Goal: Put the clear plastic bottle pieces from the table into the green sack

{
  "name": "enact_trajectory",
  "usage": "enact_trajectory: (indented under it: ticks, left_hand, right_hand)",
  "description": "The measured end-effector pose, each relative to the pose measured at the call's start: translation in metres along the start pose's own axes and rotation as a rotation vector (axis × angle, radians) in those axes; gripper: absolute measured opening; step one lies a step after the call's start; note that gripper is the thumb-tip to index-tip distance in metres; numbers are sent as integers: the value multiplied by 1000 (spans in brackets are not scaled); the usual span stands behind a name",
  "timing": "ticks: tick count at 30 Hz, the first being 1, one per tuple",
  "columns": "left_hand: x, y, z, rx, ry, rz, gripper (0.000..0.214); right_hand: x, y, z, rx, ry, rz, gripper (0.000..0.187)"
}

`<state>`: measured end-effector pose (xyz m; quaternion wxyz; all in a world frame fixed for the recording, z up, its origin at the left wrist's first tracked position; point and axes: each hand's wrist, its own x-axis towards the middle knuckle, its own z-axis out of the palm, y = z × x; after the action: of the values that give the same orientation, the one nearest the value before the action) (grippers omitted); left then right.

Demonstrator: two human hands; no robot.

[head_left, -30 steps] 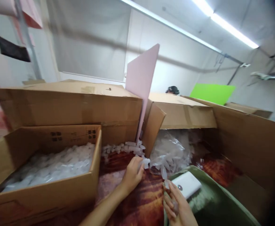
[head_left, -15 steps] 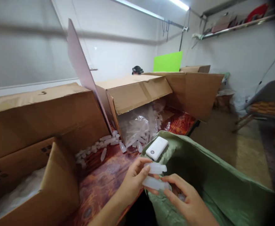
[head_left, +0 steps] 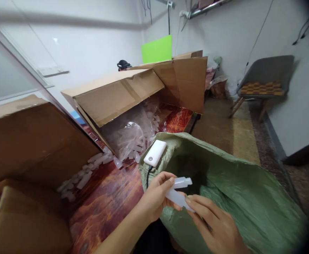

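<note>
My left hand (head_left: 155,197) pinches a small translucent plastic bottle (head_left: 182,182) over the open mouth of a green woven sack (head_left: 239,197). My right hand (head_left: 215,225) holds a second translucent bottle (head_left: 178,199) just below it, the two bottles close together. A white power bank (head_left: 155,153) with a dark cable lies on the sack's near rim. More of the same bottles lie loose (head_left: 85,174) on the red-brown table (head_left: 109,197), and a clear bag of them (head_left: 128,135) spills from a tipped cardboard box (head_left: 112,93).
A large cardboard box (head_left: 30,137) stands at the left, another box's flap (head_left: 24,225) at the lower left. A person's dark cap (head_left: 123,64) shows behind the boxes. A green board (head_left: 156,49) leans by the wall. A chair (head_left: 262,84) stands at the right.
My view has swung right. My left hand left the loose pile with a bottle and came to the sack; both hands now hold bottles over its mouth.
</note>
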<state>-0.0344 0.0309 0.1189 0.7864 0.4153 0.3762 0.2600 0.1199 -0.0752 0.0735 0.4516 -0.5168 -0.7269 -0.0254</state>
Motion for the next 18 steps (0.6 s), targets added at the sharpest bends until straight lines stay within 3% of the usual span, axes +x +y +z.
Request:
enact_trajectory:
  ticks: [10,15,18]
  left_hand:
    - [13,-65,-1,243,27,69,55]
    - [11,-83,-2,347,-10,59,57]
    - [8,-89,-2,384,-6,74,55]
  right_hand:
    - [-55,6,17,158,-27,400,14]
    - [-76,3,24,202,-13,572,19]
    - [-75,1,19,217,-87,693,19]
